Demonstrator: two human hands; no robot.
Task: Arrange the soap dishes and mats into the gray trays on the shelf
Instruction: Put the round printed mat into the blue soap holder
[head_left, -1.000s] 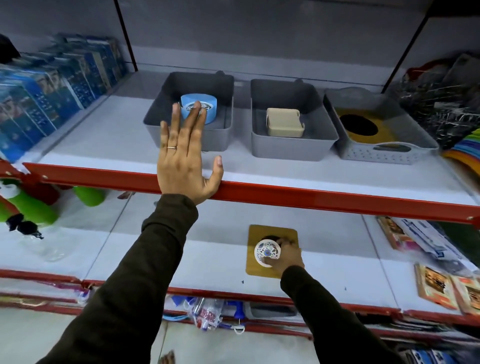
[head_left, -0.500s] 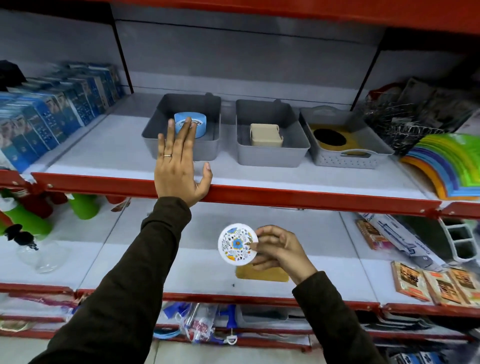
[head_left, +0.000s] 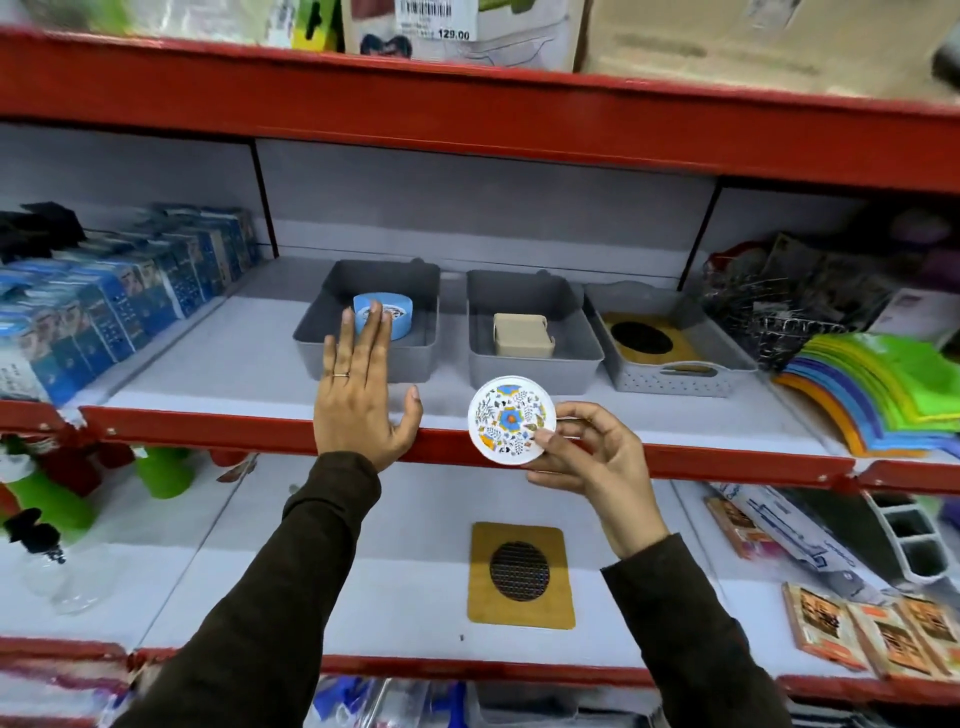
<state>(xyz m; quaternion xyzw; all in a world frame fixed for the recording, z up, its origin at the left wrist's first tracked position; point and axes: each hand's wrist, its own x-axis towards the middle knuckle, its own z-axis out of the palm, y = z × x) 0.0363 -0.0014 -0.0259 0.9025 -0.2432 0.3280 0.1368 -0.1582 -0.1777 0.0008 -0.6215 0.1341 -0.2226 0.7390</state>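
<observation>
A shop shelf with red edging carries three gray trays side by side: the left tray holds a blue round soap dish, the middle tray a beige soap dish, the right tray a yellow mat; a second later than when it sat on the lower shelf's mat, the round floral dish is now lifted up level with the tray shelf's front edge, leaving that mat bare below; the right hand has its grip closed on the dish's rim, thumb on its face; the left hand is still flat and empty at the shelf edge; judging by its shape, the dish likely belongs in the left tray, and the mat remains to be moved
</observation>
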